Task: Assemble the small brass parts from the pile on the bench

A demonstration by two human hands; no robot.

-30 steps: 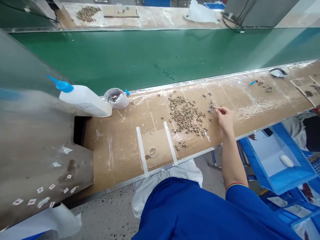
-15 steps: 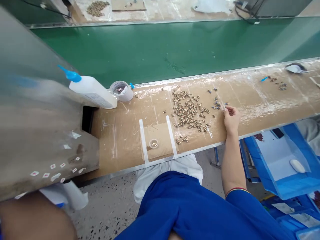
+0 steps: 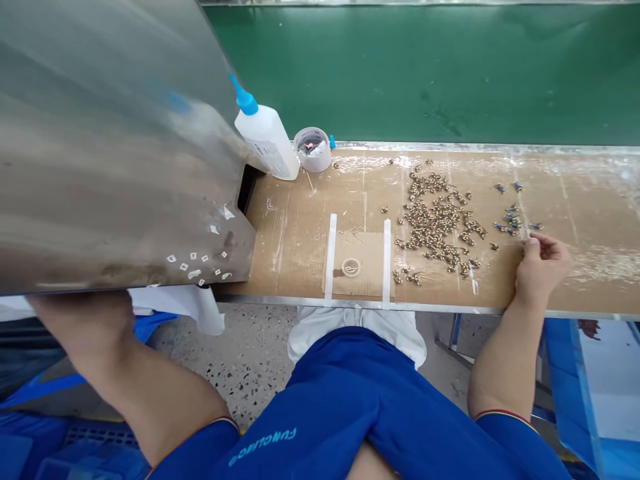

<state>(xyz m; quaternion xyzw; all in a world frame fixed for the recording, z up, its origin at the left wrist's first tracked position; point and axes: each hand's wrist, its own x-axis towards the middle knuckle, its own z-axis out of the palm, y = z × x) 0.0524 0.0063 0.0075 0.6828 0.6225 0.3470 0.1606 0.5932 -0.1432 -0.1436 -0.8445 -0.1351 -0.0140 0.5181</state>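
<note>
My right hand (image 3: 541, 268) rests on the cardboard-covered bench (image 3: 310, 267), fingers loosely curled, with nothing visible in them. It lies just right of a scatter of small dark metal parts (image 3: 510, 221). Left of those spreads a loose heap of small brass parts (image 3: 435, 223). My left forearm (image 3: 130, 380) enters at the lower left, and my left hand is hidden behind a large steel panel (image 3: 100, 147).
A glue bottle with a blue nozzle (image 3: 265, 137) and a tape roll (image 3: 313, 149) stand at the bench's back edge. A small round dish (image 3: 351, 267) sits between two white tape strips. A green conveyor belt (image 3: 425, 73) runs behind the bench, and a blue bin (image 3: 595, 393) stands at the lower right.
The view has swung left and levelled. My right hand has drawn back from the dark parts, and my left forearm has moved further in under the steel panel.
</note>
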